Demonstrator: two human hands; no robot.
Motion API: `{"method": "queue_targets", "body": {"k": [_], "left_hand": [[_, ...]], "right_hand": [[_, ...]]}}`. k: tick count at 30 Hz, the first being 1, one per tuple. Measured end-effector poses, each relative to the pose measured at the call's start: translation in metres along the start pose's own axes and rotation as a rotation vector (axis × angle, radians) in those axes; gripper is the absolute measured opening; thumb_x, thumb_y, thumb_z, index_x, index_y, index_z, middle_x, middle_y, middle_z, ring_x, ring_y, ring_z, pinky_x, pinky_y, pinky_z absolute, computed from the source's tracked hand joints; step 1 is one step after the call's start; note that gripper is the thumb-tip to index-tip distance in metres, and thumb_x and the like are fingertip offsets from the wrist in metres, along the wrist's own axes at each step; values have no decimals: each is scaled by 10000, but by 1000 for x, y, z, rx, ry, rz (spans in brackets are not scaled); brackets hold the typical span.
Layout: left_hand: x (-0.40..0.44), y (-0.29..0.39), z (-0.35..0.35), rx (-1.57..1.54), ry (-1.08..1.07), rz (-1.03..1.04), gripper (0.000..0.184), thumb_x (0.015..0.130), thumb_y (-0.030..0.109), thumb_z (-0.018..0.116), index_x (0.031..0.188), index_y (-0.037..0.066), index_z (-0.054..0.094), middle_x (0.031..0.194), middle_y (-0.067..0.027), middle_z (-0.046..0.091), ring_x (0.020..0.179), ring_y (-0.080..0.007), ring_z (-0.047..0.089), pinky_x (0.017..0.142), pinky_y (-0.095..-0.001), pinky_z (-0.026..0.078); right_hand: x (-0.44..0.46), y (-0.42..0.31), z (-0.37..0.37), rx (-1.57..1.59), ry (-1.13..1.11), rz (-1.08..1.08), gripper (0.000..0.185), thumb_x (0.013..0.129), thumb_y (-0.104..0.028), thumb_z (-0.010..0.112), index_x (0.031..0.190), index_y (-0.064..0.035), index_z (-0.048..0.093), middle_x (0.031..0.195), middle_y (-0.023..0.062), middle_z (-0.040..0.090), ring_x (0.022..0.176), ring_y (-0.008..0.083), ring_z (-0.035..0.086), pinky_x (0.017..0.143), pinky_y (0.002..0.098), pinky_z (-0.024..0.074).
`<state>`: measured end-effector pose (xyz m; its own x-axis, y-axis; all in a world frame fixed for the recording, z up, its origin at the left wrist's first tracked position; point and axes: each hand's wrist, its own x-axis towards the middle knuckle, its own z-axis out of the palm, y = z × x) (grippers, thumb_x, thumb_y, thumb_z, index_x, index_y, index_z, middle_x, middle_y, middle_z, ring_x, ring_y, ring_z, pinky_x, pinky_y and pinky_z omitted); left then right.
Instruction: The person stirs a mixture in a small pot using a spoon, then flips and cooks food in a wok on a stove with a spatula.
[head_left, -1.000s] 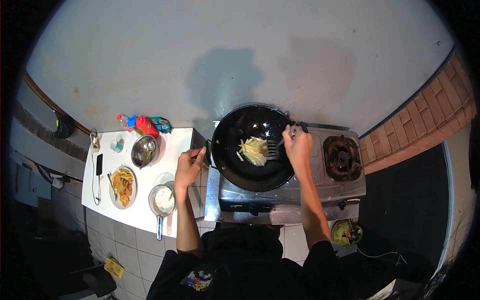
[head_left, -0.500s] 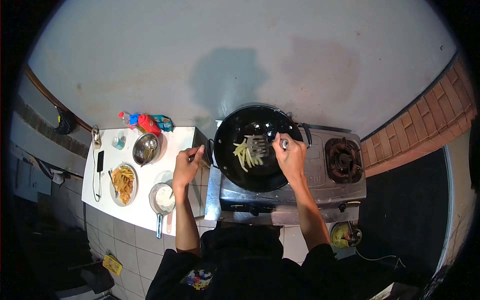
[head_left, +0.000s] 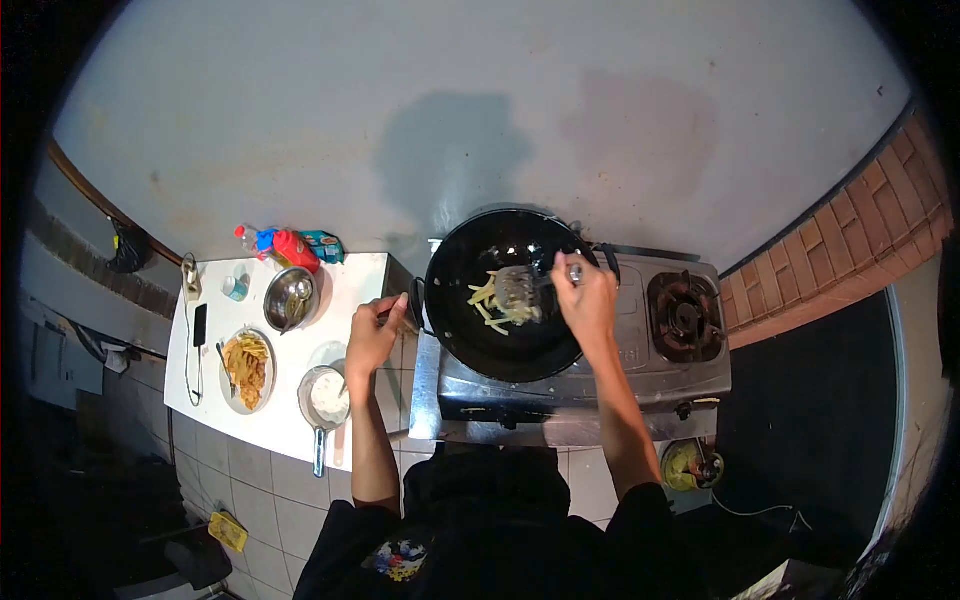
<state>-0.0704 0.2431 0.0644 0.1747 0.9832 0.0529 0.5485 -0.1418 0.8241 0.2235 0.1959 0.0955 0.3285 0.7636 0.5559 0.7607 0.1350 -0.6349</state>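
A black wok sits on the left side of a steel gas stove. Pale potato strips lie in its bottom. My right hand is closed around the handle of a slotted spatula, whose metal head rests among the strips. My left hand is closed at the wok's left handle, thumb on top; its lower fingers are partly hidden.
On the white table at left stand a plate of fried food, a steel bowl, a saucepan of white mixture, a red bottle and a phone. A bare burner is at right.
My right hand has shifted slightly right with the spatula, and several potato strips have moved along with its head. My left hand keeps its place.
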Motion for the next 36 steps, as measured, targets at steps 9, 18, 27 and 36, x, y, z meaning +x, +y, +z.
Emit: {"method": "queue_targets", "body": {"k": [9,18,27,36], "left_hand": [[-5,1,14,-29,51,1,382,927,281,629,1038,-82,669,892,-218,697,848,-225,671,770,-317,499],[-23,10,14,4,129,-79,362,923,265,641,1081,-60,664,963,-199,692,889,-226,658,748,-317,498],[-51,30,19,4,186,-80,351,946,283,612,1142,-4,658,1035,-161,664,913,-198,642,702,-294,495],[-67,33,19,-4,256,-144,367,942,284,617,1135,-25,655,1076,-161,651,899,-208,654,719,-306,510]], "right_hand": [[15,2,13,77,68,100,302,884,-137,624,648,39,562,519,189,477,464,367,446,466,404,358],[10,32,33,91,-9,110,311,854,-142,632,623,45,544,550,230,491,510,429,495,474,443,343],[59,51,-2,49,-78,68,311,887,-173,624,680,50,562,563,231,498,544,449,483,517,446,387],[46,52,4,291,-435,-213,175,868,-159,675,943,0,679,783,195,664,648,346,640,593,363,482]]}}
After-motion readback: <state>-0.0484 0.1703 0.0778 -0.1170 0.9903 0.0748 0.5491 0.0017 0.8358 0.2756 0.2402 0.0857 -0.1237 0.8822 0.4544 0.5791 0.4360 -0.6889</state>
